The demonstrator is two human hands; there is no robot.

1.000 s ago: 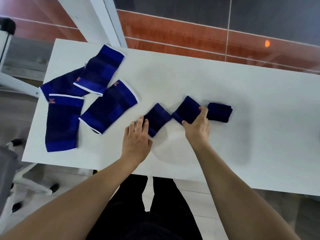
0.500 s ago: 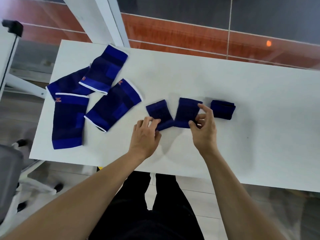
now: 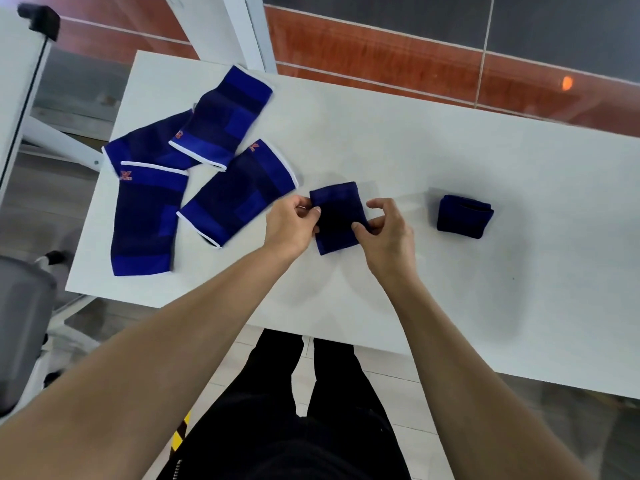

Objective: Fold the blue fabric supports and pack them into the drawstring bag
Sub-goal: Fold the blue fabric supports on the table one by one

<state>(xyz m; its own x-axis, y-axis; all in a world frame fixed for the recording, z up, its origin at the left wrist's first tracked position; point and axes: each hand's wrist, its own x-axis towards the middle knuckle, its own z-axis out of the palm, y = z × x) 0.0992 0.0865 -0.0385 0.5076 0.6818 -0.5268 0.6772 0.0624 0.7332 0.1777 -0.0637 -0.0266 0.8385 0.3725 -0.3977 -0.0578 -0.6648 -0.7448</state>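
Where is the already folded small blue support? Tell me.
In the head view, the folded small support lies alone on the white table, to the right of the right hand and apart from it.

orange logo on blue supports, perhaps "X", unreadable

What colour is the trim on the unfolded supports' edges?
White, along the unfolded supports openings; clearest in the head view.

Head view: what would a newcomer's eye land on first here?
Both hands, left hand and right hand, pinch a small dark blue support at the table's centre. Four larger blue supports lie overlapping at far left, and one folded support sits alone to the right.
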